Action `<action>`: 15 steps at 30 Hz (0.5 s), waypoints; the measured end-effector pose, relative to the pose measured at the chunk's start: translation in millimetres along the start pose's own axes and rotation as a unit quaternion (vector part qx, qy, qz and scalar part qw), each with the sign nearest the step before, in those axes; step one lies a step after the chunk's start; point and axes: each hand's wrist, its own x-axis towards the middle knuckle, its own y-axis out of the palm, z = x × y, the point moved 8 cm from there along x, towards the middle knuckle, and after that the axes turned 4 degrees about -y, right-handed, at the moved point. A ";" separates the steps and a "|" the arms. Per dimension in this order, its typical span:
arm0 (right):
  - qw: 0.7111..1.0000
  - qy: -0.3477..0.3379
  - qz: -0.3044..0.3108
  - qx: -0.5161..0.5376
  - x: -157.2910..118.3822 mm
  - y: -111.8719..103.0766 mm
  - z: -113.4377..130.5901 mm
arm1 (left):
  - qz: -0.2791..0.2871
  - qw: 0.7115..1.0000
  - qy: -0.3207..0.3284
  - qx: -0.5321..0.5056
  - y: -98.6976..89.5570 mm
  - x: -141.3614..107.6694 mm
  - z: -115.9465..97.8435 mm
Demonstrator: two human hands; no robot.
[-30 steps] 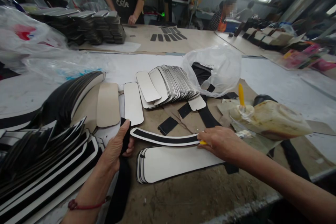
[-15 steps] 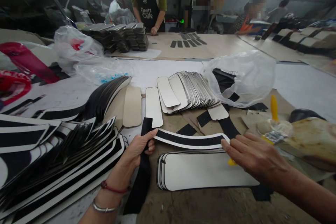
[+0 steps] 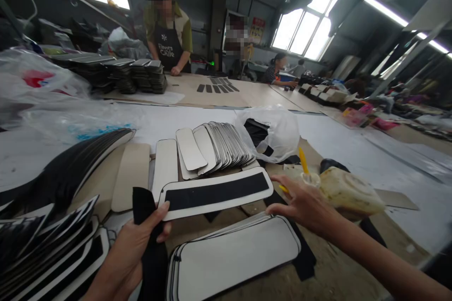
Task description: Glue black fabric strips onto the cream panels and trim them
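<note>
Hands work over a cluttered tabletop, the left hand closed on the near left end of a raised white panel that carries a black band along its length. A black strip is held in the same grip and hangs down past the fingers. At the panel's other end, the right hand has its grip wide, thumb and fingers spread; whether it touches the panel cannot be told. A yellow handle shows at those fingers. The panel is tilted above the tabletop, between a stack of plain white pieces nearer the camera and a fanned row beyond. A tan piece lies left of the row, a clear bag to its right. Farther right, a yellow stick rises from a pot beside a stained container. Across the way, a person in a dark apron stands by small black pieces.
</note>
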 end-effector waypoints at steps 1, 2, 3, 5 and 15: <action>0.999 0.021 0.018 0.017 1.8 1.2 -0.1 | -0.008 1.000 0.008 0.005 0.4 -3.2 -2.1; 0.998 0.041 0.031 0.033 3.4 1.9 -0.5 | -0.015 1.000 0.014 0.008 0.6 -6.3 -3.9; 0.996 0.059 0.036 0.049 4.7 2.2 -1.5 | -0.018 1.000 0.018 0.009 0.9 -9.1 -5.1; 0.992 0.084 0.037 0.083 6.8 2.6 -5.3 | -0.013 1.000 0.018 0.008 2.0 -12.8 -5.5; 0.957 0.103 0.063 0.266 19.5 12.5 -29.0 | 0.023 0.999 0.036 0.014 8.4 -5.3 -1.6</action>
